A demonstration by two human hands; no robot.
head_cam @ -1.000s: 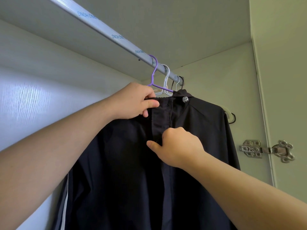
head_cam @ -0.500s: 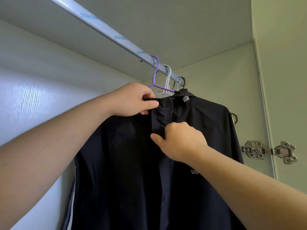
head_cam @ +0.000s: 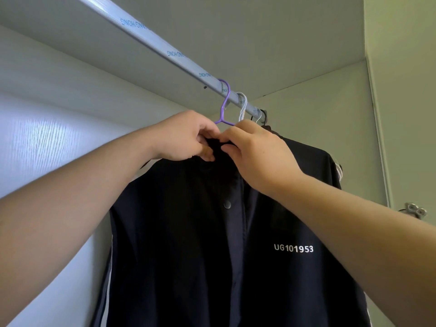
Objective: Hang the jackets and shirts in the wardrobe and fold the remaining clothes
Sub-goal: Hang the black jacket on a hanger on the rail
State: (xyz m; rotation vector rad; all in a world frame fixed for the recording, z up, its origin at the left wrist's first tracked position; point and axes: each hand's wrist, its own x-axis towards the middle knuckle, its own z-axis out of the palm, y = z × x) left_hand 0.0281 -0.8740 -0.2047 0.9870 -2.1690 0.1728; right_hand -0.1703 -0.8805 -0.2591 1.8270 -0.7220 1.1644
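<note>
A dark navy jacket [head_cam: 193,244] with white chest lettering and a snap button hangs from a purple hanger [head_cam: 223,107] on the silver wardrobe rail [head_cam: 165,49]. My left hand [head_cam: 186,136] pinches the left side of the jacket's collar just under the hanger's neck. My right hand [head_cam: 254,154] pinches the right side of the collar, fingertips almost meeting those of the left hand. The collar itself is mostly hidden behind both hands.
A white hanger [head_cam: 243,106] and a dark one [head_cam: 260,116] hang further right on the rail, with another garment behind the jacket's right shoulder. The wardrobe's back wall lies to the left, its side panel behind, and a metal door hinge [head_cam: 415,210] at right.
My right hand has risen from the jacket's front placket to the collar, beside my left hand. The view has shifted, and the chest lettering and a snap button now show.
</note>
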